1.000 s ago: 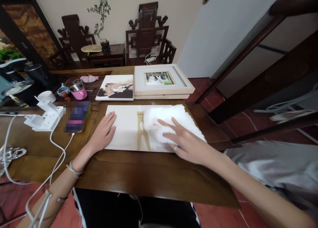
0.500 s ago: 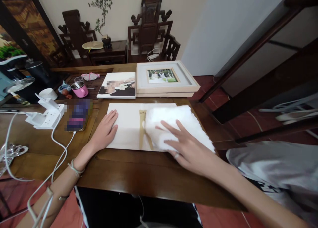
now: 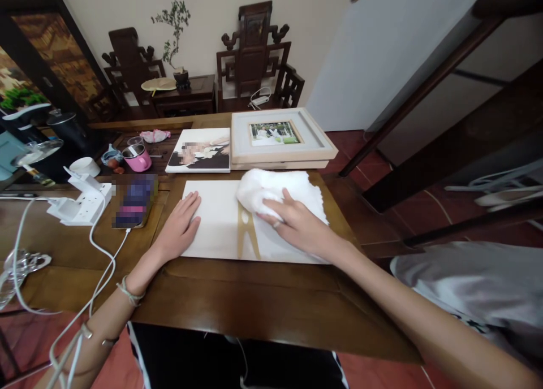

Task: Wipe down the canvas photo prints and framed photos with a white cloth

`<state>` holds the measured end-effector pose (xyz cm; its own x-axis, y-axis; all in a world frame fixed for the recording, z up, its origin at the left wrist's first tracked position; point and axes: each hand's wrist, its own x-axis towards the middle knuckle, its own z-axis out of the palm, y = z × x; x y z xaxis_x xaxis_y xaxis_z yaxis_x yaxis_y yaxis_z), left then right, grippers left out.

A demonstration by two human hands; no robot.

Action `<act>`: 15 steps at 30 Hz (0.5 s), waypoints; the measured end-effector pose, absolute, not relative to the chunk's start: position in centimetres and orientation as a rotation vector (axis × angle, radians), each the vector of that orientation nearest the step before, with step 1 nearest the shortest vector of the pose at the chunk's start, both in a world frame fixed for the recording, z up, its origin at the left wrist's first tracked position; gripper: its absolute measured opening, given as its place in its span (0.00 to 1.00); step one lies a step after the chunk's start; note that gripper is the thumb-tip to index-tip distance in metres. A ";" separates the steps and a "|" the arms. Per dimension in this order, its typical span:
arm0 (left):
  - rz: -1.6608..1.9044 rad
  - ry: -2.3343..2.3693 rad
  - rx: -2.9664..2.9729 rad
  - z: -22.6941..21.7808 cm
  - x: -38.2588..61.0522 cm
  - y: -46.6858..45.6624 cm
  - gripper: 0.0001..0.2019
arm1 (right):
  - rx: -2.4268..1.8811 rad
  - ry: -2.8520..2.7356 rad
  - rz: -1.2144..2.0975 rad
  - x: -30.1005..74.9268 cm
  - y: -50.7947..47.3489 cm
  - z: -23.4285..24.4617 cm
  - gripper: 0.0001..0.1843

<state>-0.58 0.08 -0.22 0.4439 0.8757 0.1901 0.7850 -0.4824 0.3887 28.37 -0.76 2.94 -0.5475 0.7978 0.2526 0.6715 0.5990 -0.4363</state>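
A flat white board [image 3: 214, 222] with a gold figure [image 3: 246, 239] near its middle lies on the wooden table. My left hand [image 3: 181, 228] rests flat on the board's left edge, fingers stretched and holding nothing. On the board's right half, my right hand [image 3: 299, 222] presses a bunched white cloth [image 3: 271, 184] against the surface, its fingers sunk into the folds. The cloth hides the top of the gold figure and the board's upper right, and its ragged edge spreads to the right. A ring shows on one finger of my right hand.
Behind the board lie a photo panel [image 3: 199, 154] and a pale framed picture [image 3: 275, 134] on a stack. To the left are a phone [image 3: 136, 202] on a charging cable, a power strip [image 3: 87, 205], a pink cup [image 3: 138, 160] and loose white cords [image 3: 99, 242].
My right hand and the cloth have moved left and away from me across the board, uncovering its lower right part. My left hand stays at the left edge.
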 end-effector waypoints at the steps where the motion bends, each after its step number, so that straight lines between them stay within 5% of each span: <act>1: 0.540 1.440 2.455 -0.2 -0.6 0.1 0.26 | -1.216 -2.369 0.414 27.7 0.1 2.8 0.10; 9: 0.530 1.458 2.458 -0.2 -0.5 0.0 0.26 | -1.071 -2.558 0.344 25.1 -3.2 2.5 0.22; 15: 0.520 1.468 2.461 -0.3 -0.5 0.0 0.26 | -0.812 -2.689 0.505 25.9 -8.8 3.3 0.22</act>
<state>-0.48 0.00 -0.28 0.4355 0.8813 0.1833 0.8004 -0.4723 0.3693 25.87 -8.84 3.33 -0.8001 0.5756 0.1688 0.4751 0.7799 -0.4073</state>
